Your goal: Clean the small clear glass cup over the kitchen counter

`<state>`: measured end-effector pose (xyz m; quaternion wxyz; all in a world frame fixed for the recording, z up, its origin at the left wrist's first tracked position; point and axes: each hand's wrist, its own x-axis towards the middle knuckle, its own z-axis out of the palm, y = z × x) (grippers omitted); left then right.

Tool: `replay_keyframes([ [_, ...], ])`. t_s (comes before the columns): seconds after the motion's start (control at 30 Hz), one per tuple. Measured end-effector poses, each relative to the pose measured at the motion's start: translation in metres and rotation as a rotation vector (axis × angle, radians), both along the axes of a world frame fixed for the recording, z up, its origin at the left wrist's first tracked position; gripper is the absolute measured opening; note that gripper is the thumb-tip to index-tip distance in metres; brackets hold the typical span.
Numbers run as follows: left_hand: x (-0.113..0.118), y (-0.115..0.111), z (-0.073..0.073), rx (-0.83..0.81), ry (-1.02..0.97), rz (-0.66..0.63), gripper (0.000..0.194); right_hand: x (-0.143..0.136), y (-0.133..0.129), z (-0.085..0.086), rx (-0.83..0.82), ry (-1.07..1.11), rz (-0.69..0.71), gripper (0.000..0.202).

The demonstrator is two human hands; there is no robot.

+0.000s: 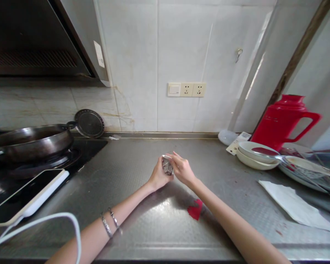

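Near the middle of the metal counter (143, 227), my left hand (158, 175) is wrapped round a small clear cup-like object (167, 167) with a shiny, glassy look. My right hand (182, 168) meets it from the right, its fingers pinched together at the object's upper rim. Whether those fingers grip the rim or something thin on it is too small to tell. A torn red scrap (195, 209) lies flat on the counter below my right wrist.
On the left are a pan (33, 143) on the stove, a round dark lid (89, 123), and a phone (24, 198) with a white cable (71, 216). At right stand a red thermos (280, 123), stacked bowls (257, 161), plates and a white tissue (297, 205).
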<state>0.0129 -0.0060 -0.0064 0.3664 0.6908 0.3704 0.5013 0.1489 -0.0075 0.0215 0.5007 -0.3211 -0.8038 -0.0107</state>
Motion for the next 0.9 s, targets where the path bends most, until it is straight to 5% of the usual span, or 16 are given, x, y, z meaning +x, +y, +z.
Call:
replay_keyframes([
  [0.2,0.002,-0.001,0.000,0.024,-0.050,-0.046,0.067,0.004,-0.002,0.004,0.124,-0.145,0.107,0.030],
  [0.4,0.002,-0.007,0.004,0.022,0.025,0.033,0.079,0.007,0.007,0.002,-0.068,0.080,-0.115,0.035],
  [0.7,0.006,-0.003,0.002,0.043,-0.098,-0.087,0.069,0.010,-0.004,0.011,0.223,-0.252,0.088,0.028],
  [0.9,0.002,-0.009,0.009,0.060,0.027,0.018,0.080,0.014,0.005,0.006,-0.070,0.086,-0.140,0.037],
])
